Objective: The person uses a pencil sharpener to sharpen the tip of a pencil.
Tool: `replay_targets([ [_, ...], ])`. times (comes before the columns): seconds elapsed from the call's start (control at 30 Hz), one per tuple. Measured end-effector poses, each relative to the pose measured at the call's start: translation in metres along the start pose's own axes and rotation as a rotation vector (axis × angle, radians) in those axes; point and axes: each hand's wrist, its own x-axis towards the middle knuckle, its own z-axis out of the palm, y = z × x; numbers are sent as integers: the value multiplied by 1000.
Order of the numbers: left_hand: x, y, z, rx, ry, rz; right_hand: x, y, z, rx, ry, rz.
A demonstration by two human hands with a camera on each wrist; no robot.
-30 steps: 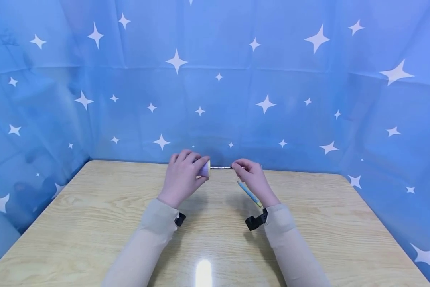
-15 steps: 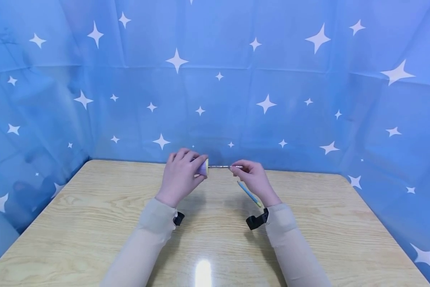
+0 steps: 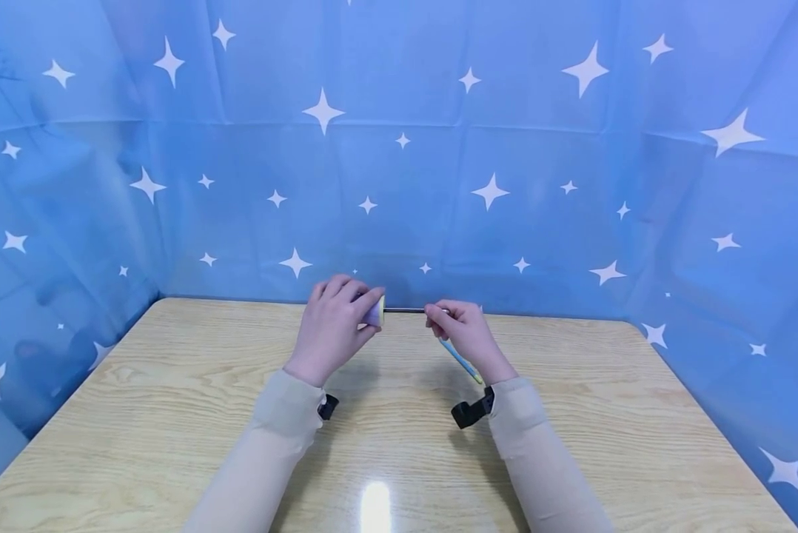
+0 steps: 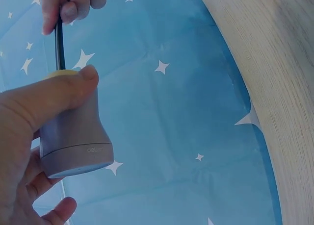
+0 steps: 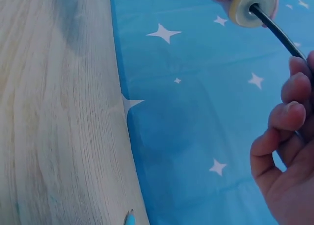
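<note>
My left hand point(image 3: 332, 326) grips a small pencil sharpener point(image 4: 78, 132), purplish-grey with a flared base and a yellow end, held on its side above the far part of the table. A dark, slim pencil point(image 5: 278, 33) runs into the hole in the yellow end; its tip is hidden inside. Thumb and fingers of my right hand point(image 3: 464, 326) pinch the pencil's other end, a short way from the sharpener. Below the right hand lies a blue pencil point(image 3: 464, 363) with a yellow end, partly covered by that hand in the head view.
The wood-grain table point(image 3: 399, 429) has its far edge just beneath the hands. A blue curtain with white stars point(image 3: 399, 163) hangs behind it and along both sides. A black wrist camera point(image 3: 471, 411) sits under the right wrist.
Both hands keep their hold on the sharpener and pencil, with only a slight shift left in view. The pencil's visible shaft looks plain dark now, where it showed light flecks before.
</note>
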Motion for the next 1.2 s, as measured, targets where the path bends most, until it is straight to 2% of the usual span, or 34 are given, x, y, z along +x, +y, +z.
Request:
replay_targets([
  [0.23,-3,-1,-1,22,-24,-5,0,1,5,-7,-8,23],
  [0.47,-6,-5,-2,1,-78,-50,2,-1,6,-3,-19,68],
  [0.73,-4,-5,-3,-1,-90,-70,0,-8,2,-39,16,35],
  [0.8,-3,-4,-3,0,-94,-72,1,-4,1,-65,24,16],
  [1.0,-2,-2,-2,16,-106,-54,-1,-2,0,-172,4,-8],
  [1.2,-1,0,-2,31,-82,-38,-2,-2,-1,-211,-2,-32],
])
